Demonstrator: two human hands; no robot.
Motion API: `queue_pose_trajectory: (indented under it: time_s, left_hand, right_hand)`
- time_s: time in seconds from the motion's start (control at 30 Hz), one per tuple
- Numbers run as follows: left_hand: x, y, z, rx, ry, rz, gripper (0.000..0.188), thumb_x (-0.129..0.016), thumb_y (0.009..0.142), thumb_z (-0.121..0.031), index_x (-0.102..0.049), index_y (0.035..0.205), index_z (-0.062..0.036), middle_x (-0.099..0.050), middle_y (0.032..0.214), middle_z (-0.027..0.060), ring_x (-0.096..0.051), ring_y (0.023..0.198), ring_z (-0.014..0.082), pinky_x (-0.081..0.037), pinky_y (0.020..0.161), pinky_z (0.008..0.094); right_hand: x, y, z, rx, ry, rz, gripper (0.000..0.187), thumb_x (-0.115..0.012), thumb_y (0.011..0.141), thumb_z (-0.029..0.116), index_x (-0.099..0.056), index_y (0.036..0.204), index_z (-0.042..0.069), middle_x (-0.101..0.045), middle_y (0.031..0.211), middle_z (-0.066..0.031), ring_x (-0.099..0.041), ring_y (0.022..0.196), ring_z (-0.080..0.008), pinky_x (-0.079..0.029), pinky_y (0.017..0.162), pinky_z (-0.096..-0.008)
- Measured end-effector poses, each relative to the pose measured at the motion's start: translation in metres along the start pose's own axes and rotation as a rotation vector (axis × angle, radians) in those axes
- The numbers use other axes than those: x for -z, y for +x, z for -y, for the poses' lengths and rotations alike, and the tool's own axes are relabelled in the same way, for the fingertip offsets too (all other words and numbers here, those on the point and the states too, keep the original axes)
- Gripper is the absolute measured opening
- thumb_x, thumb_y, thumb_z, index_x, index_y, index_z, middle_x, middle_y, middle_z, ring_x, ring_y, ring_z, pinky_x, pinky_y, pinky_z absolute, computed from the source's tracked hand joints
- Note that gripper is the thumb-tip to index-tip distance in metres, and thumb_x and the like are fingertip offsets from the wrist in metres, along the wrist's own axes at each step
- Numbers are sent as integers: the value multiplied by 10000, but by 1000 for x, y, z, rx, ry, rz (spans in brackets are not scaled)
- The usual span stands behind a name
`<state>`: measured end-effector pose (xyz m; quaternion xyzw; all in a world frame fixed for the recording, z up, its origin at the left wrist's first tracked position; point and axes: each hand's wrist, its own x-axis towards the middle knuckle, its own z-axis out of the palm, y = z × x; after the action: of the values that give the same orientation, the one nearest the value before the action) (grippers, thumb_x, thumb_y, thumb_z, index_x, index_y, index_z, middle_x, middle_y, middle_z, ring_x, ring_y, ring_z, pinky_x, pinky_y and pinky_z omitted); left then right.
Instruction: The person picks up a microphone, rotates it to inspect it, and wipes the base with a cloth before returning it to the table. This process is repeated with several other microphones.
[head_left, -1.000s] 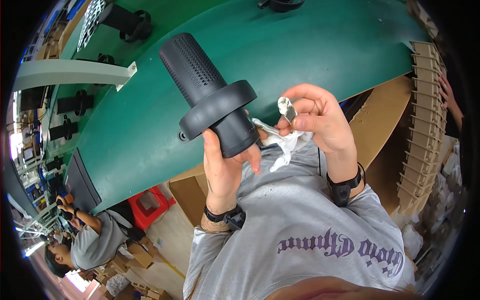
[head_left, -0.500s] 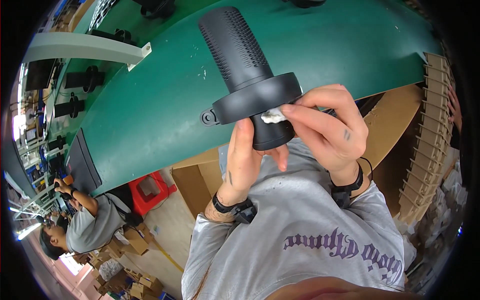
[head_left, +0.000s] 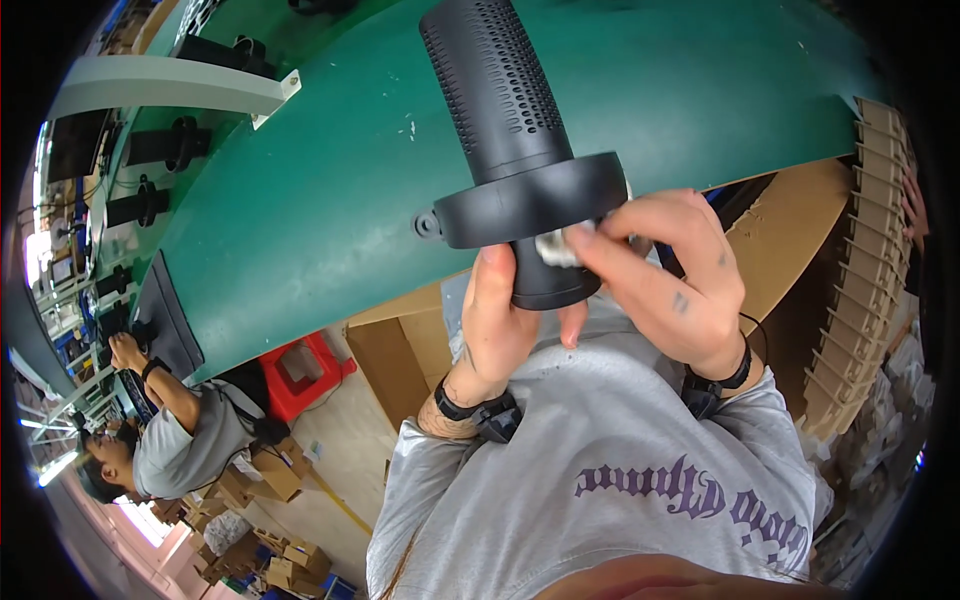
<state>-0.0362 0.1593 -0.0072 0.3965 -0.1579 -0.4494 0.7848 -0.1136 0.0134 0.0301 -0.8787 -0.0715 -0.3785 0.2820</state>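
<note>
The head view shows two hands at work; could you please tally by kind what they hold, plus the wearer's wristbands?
Black device in left hand: 1
White cloth in right hand: 1
Black wristbands: 2
Total: 4

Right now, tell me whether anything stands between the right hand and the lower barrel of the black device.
Yes: a white cloth lies between the right hand and the lower barrel, just below the wide ring. Nothing visible separates the left hand from that barrel.
</note>
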Motion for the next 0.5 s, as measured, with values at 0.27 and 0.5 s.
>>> queue_pose_trajectory:
  time_s: [0.27,0.5]
  left_hand:
    - [0,-10,2,6,-53,4,748,-163,943,-621,-435,1220,19,-596,1021,172,-495,440,174,-401,370,274]
    - [-10,-9,-4,13,130,-34,728,-182,945,-610,-471,1184,13,-616,922,147,-488,458,160,-394,388,269]
  right_hand:
    - [4,-1,4,14,90,34,518,-676,472,-46,-700,987,10,-558,891,-63,-543,702,-193,-450,602,-298]
    - [1,-3,9,-12,-11,-23,518,-684,457,4,-704,975,21,-555,864,-56,-533,690,-189,-447,598,-288]
